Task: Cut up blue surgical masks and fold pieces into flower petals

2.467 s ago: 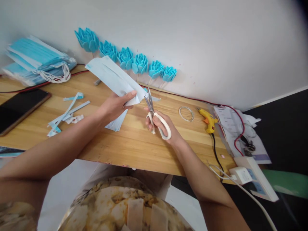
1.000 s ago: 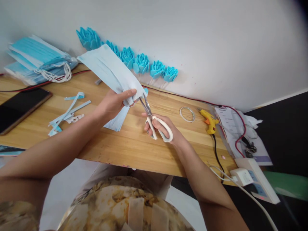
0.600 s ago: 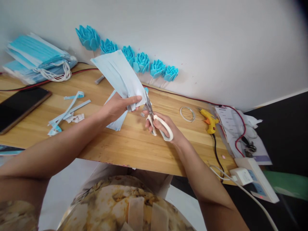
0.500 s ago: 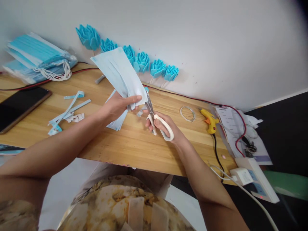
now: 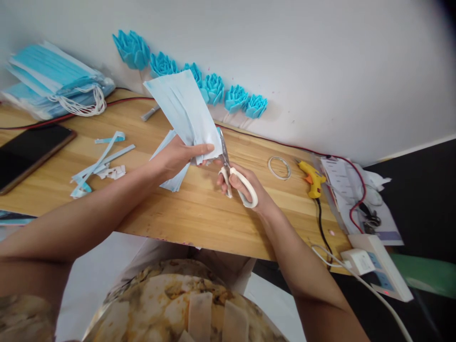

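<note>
Left hand grips sheet; right hand grips scissors. Blades, earlier parted, now nearly meet: the cut appears advanced.

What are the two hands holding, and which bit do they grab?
The left hand pinches the pale blue sheet near its lower end. The right hand holds the scissors by their white handles.

Left of the scissors, the raised pale blue sheet hides part of a blue flower and some fingers of the left hand, which itself covers part of a lower sheet. Farther left, the phone is cut off at the edge. Right of the scissors, print on the papers is illegibly small.
</note>
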Demonstrator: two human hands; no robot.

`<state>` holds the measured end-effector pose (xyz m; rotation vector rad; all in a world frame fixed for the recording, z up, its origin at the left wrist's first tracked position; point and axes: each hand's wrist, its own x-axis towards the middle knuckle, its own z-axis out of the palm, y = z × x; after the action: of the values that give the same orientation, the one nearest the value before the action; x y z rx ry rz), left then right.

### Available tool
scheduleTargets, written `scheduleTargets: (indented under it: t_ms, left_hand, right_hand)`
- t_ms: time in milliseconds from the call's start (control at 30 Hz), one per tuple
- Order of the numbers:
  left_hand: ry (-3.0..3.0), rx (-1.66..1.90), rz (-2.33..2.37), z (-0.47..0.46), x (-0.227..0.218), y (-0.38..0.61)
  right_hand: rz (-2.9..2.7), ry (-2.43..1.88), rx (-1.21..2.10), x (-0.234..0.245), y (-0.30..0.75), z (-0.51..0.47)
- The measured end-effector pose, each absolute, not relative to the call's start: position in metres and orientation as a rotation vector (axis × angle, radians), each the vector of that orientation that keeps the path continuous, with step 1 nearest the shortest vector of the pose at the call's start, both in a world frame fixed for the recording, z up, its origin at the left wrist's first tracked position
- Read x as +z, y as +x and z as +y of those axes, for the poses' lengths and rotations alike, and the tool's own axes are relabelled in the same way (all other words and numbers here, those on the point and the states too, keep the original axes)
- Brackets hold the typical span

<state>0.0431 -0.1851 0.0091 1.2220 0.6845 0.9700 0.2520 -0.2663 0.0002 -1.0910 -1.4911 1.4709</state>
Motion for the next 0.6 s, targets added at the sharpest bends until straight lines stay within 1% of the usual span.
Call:
scheduleTargets:
  t_ms: [600]
  left_hand:
    - [1.215, 0.954, 0.69, -0.183, 0.0076, 0.0422]
  right_hand:
    - [-1.359, -1.108, 1.492, 0.0041, 0.2481, -0.2711]
